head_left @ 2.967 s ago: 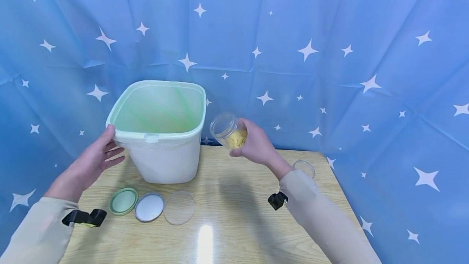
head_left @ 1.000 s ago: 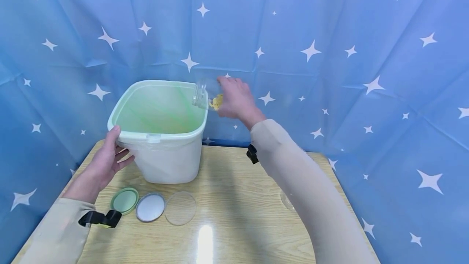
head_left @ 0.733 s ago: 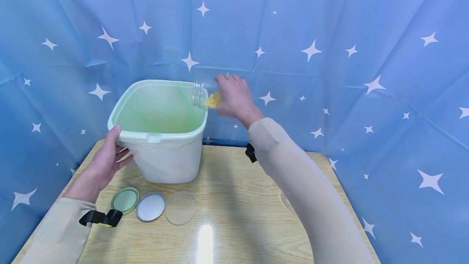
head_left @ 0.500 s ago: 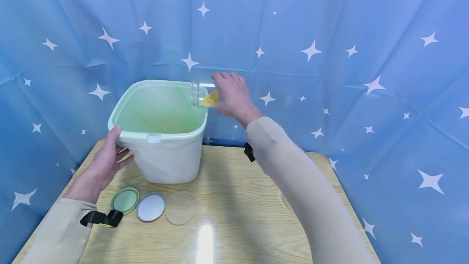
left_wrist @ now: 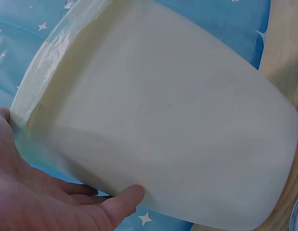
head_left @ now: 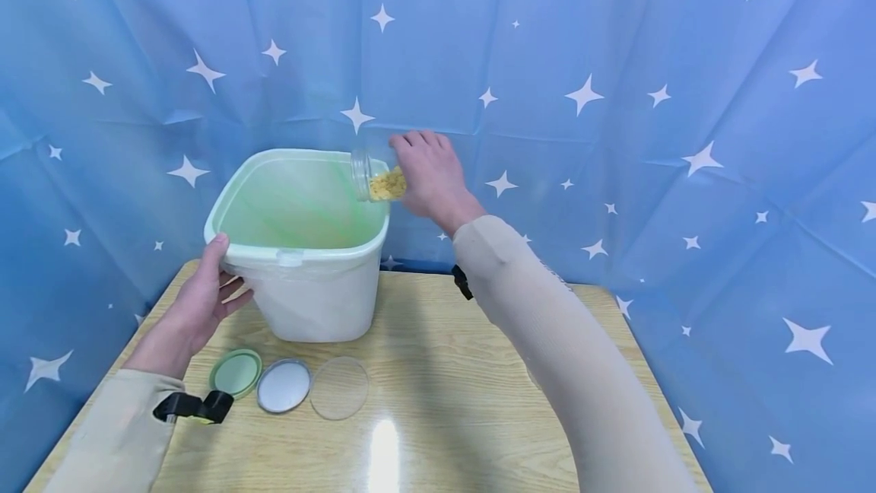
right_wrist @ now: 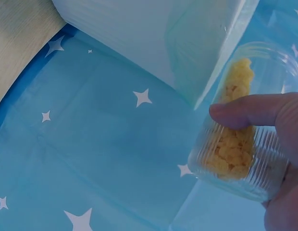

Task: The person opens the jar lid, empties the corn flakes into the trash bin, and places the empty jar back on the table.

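Note:
My left hand holds a white trash bin at its near left corner, thumb on the rim and fingers beneath it. In the left wrist view the fingers lie against the bin's side. A thin translucent green liner covers the inside. My right hand grips a clear, ridged jar, tipped on its side at the bin's right rim with its uncovered mouth facing left. Yellow flaky pieces lie along the jar's lower wall; the right thumb crosses over them in the right wrist view.
In front of the bin on the wooden table lie a green lid, a white lid with a grey edge and a clear disc. My right forearm hides most of another clear round piece. A blue star-patterned curtain hangs behind.
My right hand has carried the jar up and left to the bin's rim and tipped it onto its side. The yellow pieces have slid towards the mouth. My left hand stays on the rim.

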